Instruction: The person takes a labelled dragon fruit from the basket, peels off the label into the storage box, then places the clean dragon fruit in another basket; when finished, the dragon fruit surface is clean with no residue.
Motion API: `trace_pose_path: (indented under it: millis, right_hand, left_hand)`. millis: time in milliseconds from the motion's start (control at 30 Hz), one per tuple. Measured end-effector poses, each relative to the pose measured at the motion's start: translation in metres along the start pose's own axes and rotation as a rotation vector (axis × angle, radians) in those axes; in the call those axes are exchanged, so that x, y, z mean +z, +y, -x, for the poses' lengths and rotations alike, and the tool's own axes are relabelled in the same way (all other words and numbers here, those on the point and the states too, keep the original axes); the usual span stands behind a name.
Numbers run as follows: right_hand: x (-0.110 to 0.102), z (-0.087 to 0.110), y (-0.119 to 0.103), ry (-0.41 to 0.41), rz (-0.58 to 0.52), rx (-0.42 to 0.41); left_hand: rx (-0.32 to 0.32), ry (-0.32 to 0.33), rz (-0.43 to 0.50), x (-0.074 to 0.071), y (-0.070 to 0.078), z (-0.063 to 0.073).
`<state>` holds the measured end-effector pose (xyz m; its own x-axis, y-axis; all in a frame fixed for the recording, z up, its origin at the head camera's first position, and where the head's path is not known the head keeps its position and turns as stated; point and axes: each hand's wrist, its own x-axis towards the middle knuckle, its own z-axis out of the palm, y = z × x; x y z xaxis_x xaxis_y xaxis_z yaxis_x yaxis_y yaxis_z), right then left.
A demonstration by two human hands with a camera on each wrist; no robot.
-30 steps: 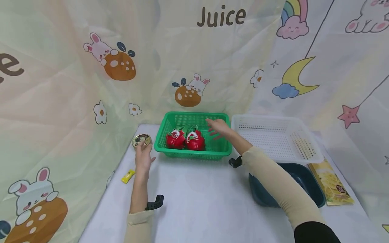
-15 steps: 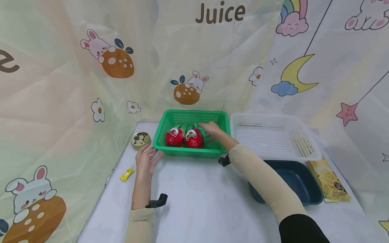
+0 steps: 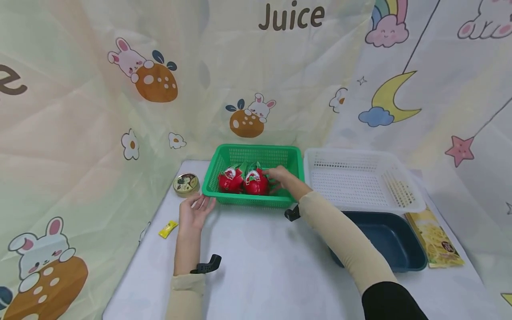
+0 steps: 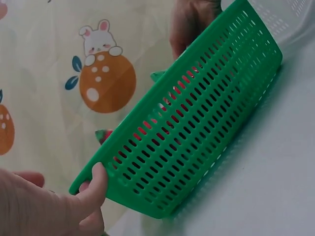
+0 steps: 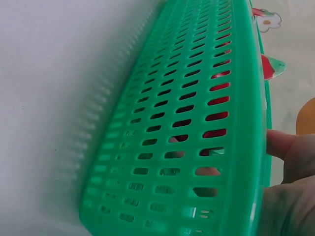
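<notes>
Two red toy-like dragon fruits with green tips and round labels lie side by side in the green basket (image 3: 240, 200): a left dragon fruit (image 3: 230, 182) and a right dragon fruit (image 3: 254, 183). My right hand (image 3: 283, 176) reaches over the front rim, its fingers bent against the right side of the right dragon fruit; the slotted wall partly hides them in the right wrist view. At the front left corner, my left hand (image 3: 193, 212) pinches the basket's rim. Its thumb (image 4: 98, 179) presses the outer wall in the left wrist view, other fingers behind the rim.
Left of the basket stands a round gold tin (image 3: 186, 184), with a small yellow packet (image 3: 168, 229) nearer. A white basket (image 3: 360, 178) stands at the right, a dark blue tub (image 3: 396, 242) before it, and a yellow snack bag (image 3: 438, 242) at the far right.
The left hand has moved from over the tin to the basket's corner and taken hold of it. My right hand has moved left and down onto the right dragon fruit.
</notes>
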<state>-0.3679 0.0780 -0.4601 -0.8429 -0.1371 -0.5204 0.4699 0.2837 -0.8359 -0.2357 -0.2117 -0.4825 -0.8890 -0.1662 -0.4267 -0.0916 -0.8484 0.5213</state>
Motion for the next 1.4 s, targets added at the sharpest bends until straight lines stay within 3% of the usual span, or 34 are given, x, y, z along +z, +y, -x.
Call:
trace_pose_path:
  millis: [133, 333, 1400]
  right_hand:
    - [-0.001, -0.001, 0.002, -0.009, -0.039, -0.001]
    - [-0.003, -0.001, 0.004, 0.021, -0.049, -0.004]
    - [-0.017, 0.006, 0.013, 0.044, -0.095, -0.078]
  left_hand:
    - [-0.054, 0.004, 0.163, -0.005, 0.002, -0.001]
    - [-0.076, -0.041, 0.254, -0.008, 0.003, -0.001]
    - [-0.107, -0.045, 0.281, -0.003, 0.003, 0.008]
